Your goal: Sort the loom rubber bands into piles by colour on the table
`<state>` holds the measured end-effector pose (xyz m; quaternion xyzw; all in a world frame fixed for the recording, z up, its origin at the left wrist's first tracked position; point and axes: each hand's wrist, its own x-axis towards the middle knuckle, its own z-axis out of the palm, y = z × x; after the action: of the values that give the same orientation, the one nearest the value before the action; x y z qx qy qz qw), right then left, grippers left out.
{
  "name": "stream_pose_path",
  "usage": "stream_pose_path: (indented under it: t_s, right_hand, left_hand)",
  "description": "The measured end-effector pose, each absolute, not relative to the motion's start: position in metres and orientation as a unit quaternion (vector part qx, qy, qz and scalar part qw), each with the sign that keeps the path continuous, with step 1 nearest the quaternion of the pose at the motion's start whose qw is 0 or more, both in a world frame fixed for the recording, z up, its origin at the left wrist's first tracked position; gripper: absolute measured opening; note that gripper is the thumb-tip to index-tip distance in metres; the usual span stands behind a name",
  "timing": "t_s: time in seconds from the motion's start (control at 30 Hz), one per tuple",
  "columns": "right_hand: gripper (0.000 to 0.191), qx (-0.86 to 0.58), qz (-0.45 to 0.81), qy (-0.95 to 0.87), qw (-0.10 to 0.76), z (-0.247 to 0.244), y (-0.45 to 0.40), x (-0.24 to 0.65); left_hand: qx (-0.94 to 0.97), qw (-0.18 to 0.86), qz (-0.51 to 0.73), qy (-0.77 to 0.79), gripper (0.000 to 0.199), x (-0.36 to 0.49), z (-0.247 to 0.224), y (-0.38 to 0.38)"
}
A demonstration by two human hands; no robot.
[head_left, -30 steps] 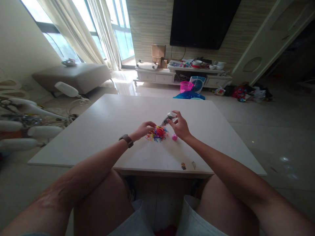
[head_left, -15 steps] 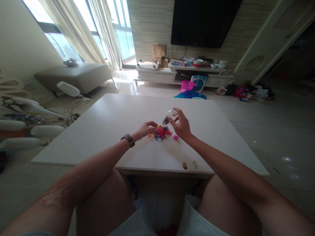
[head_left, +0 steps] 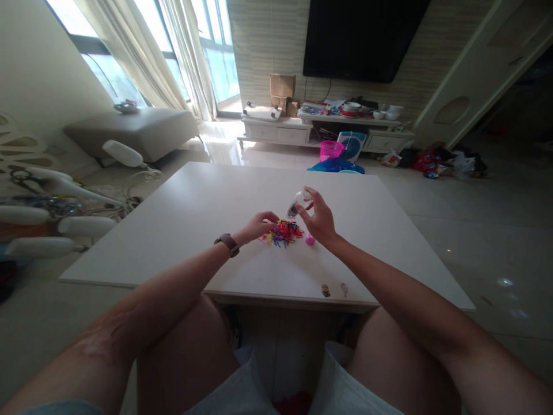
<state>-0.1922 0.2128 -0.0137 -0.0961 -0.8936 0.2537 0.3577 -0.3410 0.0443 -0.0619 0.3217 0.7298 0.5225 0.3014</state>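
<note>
In my right hand (head_left: 320,218) is a small clear plastic jar (head_left: 297,202), tilted with its lower end toward the left. Dark bits lie inside the jar near that end. Just below it a loose heap of colourful hair ties or small bands (head_left: 287,231), mostly red with blue, yellow and black, rests on the white table (head_left: 173,230). My left hand (head_left: 258,226), with a dark watch or band on the wrist, reaches to the heap's left edge, fingers stretched out; their tips are partly hidden. A round pink lid (head_left: 310,240) sits right of the heap.
Near the table's front edge lie a small yellow cartoon figure (head_left: 325,290) and a small pale item (head_left: 344,289). Beyond the far edge are a blue object (head_left: 337,165) and a pink basket (head_left: 330,150). A lamp with white shades (head_left: 123,153) stands at the left.
The view has shifted slightly. Both hands keep almost the same place, and the jar stays tilted over the heap in my right hand.
</note>
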Motion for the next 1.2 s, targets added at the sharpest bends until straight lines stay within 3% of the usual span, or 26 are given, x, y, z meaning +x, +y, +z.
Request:
stream_pose_path:
  t_s: [0.2, 0.4, 1.2]
  right_hand:
    - [0.050, -0.101, 0.264, -0.897, 0.339, -0.017, 0.207, -0.196]
    - [0.052, -0.096, 0.257, -0.901, 0.336, -0.014, 0.202, -0.195]
    - [0.050, -0.086, 0.277, -0.893, 0.345, -0.006, 0.195, -0.187]
  left_hand:
    - [0.340, 0.285, 0.539, 0.716, 0.044, -0.342, -0.064, 0.044]
    - [0.375, 0.269, 0.542, 0.703, 0.051, -0.342, -0.066, 0.045]
    - [0.323, 0.320, 0.561, 0.692, 0.039, -0.337, -0.063, 0.049]
